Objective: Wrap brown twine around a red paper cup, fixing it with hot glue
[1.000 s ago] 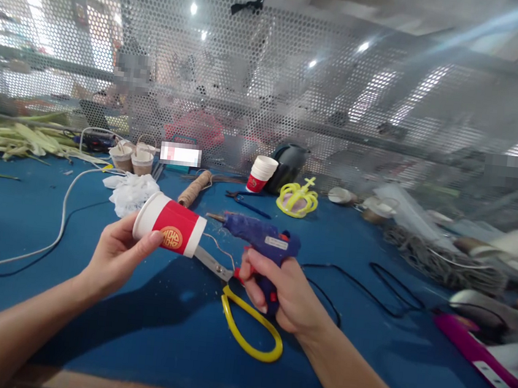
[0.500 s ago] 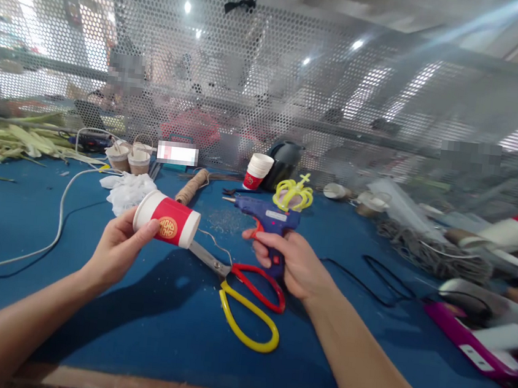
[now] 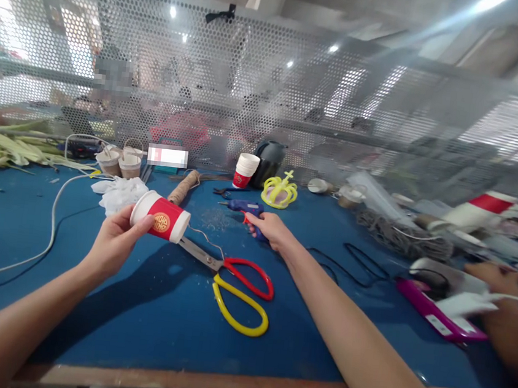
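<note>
My left hand [image 3: 118, 235] is closed round a red and white paper cup [image 3: 170, 220], tilted on its side in the air with its mouth to the left. My right hand [image 3: 268, 227] grips a blue glue gun [image 3: 243, 206] with a red trigger, low over the table, its nozzle pointing left. Below and between my hands lie large scissors [image 3: 211, 262] with one red and one yellow handle; the cup covers their blade tips. Just behind the glue gun sits a yellow crown-shaped piece [image 3: 279, 191] topped by a cross.
Stacked paper cups [image 3: 245, 171] stand before a dark kettle [image 3: 269, 161]. A twine roll [image 3: 184, 187] and crumpled white plastic [image 3: 120, 195] lie left of centre. At right are a purple power strip [image 3: 440, 315], grey cord [image 3: 397, 236] and another person's hand [image 3: 497, 278]. Mesh [image 3: 232, 92] rises behind.
My right hand has moved the glue gun away from me and down toward the table, beside the crown-shaped piece. My left hand still holds the cup. The view has shifted slightly right.
</note>
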Action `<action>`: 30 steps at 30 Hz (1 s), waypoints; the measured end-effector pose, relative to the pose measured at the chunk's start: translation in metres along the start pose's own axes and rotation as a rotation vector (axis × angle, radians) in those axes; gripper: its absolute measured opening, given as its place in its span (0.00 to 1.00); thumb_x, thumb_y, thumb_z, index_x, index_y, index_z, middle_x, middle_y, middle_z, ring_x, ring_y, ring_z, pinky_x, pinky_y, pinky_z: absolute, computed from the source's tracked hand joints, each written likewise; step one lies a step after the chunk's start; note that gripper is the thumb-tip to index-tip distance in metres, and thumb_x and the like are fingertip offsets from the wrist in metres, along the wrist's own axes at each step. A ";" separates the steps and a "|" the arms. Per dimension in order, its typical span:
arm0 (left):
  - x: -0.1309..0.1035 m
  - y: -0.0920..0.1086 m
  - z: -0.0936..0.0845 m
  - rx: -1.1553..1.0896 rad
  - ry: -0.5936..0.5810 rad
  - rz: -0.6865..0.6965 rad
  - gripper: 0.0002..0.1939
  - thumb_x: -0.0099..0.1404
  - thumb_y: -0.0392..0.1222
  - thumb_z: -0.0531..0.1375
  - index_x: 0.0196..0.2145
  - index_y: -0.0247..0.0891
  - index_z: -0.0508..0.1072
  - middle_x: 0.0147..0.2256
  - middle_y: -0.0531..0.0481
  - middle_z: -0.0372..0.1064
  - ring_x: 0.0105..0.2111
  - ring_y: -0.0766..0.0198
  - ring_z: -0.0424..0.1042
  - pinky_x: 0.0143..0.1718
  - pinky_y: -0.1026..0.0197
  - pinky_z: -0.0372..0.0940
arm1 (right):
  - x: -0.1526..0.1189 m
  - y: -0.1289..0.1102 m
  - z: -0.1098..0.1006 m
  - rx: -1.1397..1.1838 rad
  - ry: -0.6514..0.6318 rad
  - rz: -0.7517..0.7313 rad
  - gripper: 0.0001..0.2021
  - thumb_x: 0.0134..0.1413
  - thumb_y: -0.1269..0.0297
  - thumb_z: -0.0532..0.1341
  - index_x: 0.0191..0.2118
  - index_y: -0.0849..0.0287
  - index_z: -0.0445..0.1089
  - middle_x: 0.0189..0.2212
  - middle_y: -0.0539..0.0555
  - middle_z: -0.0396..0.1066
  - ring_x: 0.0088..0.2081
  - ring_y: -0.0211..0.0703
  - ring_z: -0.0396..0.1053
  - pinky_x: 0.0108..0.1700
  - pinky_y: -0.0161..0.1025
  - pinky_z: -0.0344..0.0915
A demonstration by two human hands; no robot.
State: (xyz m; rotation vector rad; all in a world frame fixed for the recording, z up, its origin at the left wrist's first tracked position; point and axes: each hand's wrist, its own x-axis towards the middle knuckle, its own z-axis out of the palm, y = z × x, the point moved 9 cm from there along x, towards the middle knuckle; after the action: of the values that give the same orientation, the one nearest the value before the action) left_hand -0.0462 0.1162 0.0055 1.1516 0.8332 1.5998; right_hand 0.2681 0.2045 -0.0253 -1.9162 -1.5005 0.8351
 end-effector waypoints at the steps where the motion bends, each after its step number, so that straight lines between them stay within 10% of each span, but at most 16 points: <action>1: 0.001 0.001 0.000 -0.007 -0.003 0.004 0.12 0.51 0.43 0.64 0.34 0.37 0.74 0.31 0.51 0.72 0.30 0.66 0.68 0.33 0.67 0.64 | 0.002 0.001 -0.002 -0.072 0.026 0.006 0.13 0.56 0.61 0.54 0.43 0.64 0.64 0.39 0.54 0.67 0.37 0.40 0.67 0.37 0.42 0.66; 11: 0.017 0.002 0.016 -0.075 -0.099 -0.052 0.12 0.50 0.42 0.65 0.34 0.38 0.74 0.28 0.53 0.72 0.29 0.68 0.68 0.33 0.68 0.63 | -0.008 -0.019 -0.022 -0.514 0.238 -0.088 0.12 0.55 0.64 0.54 0.38 0.68 0.68 0.43 0.67 0.66 0.48 0.53 0.62 0.46 0.46 0.57; 17: 0.031 0.002 0.033 0.139 -0.221 -0.052 0.11 0.52 0.44 0.63 0.33 0.37 0.74 0.27 0.53 0.72 0.28 0.67 0.67 0.30 0.68 0.61 | -0.050 -0.063 0.035 -0.476 -0.125 -0.445 0.06 0.44 0.60 0.61 0.25 0.57 0.70 0.27 0.51 0.73 0.32 0.40 0.69 0.34 0.32 0.59; 22: 0.041 0.001 0.069 0.397 -0.466 -0.032 0.10 0.51 0.44 0.62 0.31 0.37 0.74 0.28 0.51 0.72 0.28 0.63 0.67 0.30 0.65 0.60 | -0.055 -0.064 0.068 -0.376 -0.226 -0.455 0.07 0.34 0.71 0.65 0.15 0.58 0.66 0.17 0.50 0.69 0.25 0.40 0.67 0.26 0.32 0.55; 30: 0.055 0.001 0.112 0.648 -0.747 0.064 0.10 0.52 0.42 0.61 0.33 0.37 0.74 0.30 0.50 0.70 0.31 0.60 0.67 0.31 0.63 0.60 | -0.030 -0.055 0.021 0.096 -0.086 -0.321 0.05 0.43 0.76 0.56 0.23 0.60 0.64 0.14 0.47 0.64 0.16 0.32 0.60 0.18 0.30 0.56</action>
State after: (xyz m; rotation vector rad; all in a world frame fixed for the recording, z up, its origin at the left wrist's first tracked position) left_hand 0.0543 0.1675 0.0580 2.0709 0.8122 0.8078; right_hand 0.2128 0.1878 0.0061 -1.5335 -1.7285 0.8333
